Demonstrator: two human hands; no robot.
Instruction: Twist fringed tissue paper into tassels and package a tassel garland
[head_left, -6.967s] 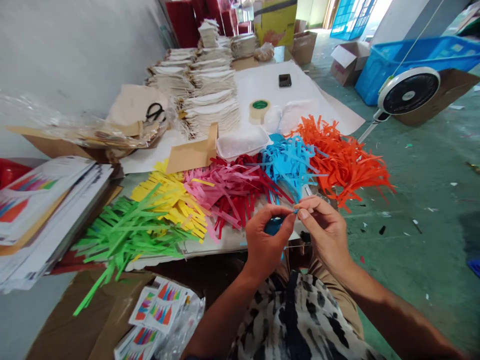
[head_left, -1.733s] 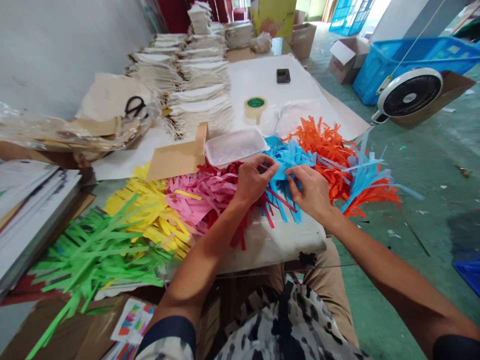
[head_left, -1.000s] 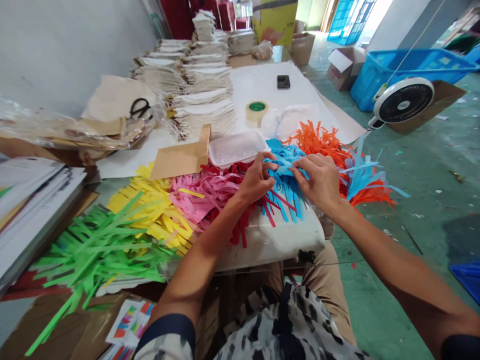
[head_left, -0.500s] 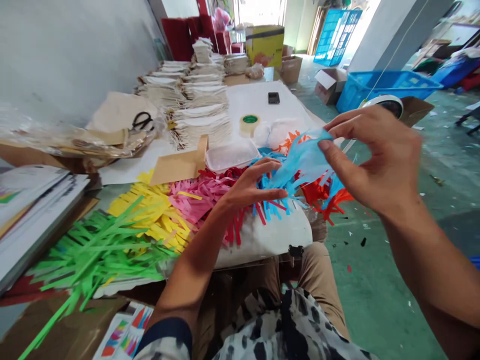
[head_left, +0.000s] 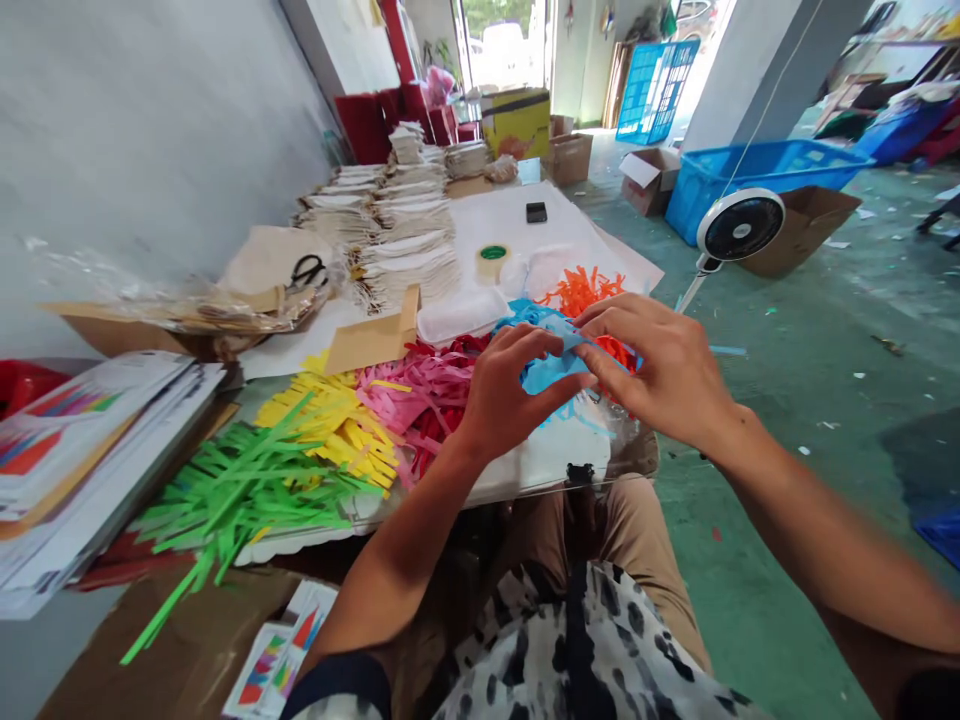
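Observation:
My right hand is closed, its fingertips and thumb pinching thin blue tissue paper. Facing it, my left hand curls around the other side of the same paper, thumb tip close to the right thumb. Much of the paper's edge is hidden by the fingers. Behind and under the hands lie blue paper strips. Orange paper strips are just beyond my right hand. Pink paper strips lie left of my left hand, with yellow strips and green strips farther left.
Past the strips are a clear plastic tray, a tape roll and a dark small device. Stacked white bundles line the left. Scissors lie on plastic wrapping. A fan stands right of the table.
My right hand has come down and left, bringing the raised blue tissue paper in toward my left hand. The hands are now close together. The camera view has shifted slightly.

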